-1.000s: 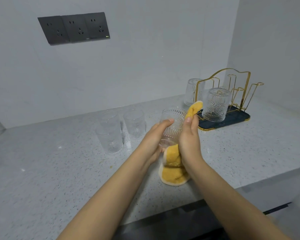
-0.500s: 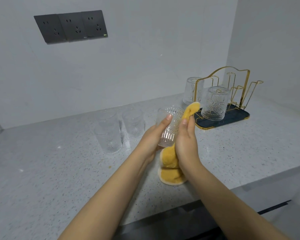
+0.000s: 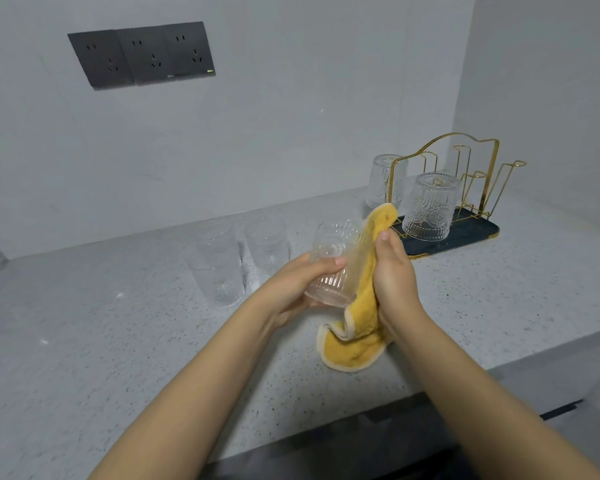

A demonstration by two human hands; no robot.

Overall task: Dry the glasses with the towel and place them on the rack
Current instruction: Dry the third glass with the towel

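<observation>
Yellow towel [image 3: 362, 292] is pinched in your right hand [image 3: 394, 275] against the ribbed glass [image 3: 336, 265] (tilted), which your left hand [image 3: 291, 289] grips.

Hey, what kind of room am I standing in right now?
Most likely a home kitchen: a speckled countertop, a gold wire glass rack holding upturned glasses, and wall sockets above.

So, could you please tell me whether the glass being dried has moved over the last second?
Yes, slightly: the held glass now sits a little lower and farther left of the gold rack than it did before.
</observation>
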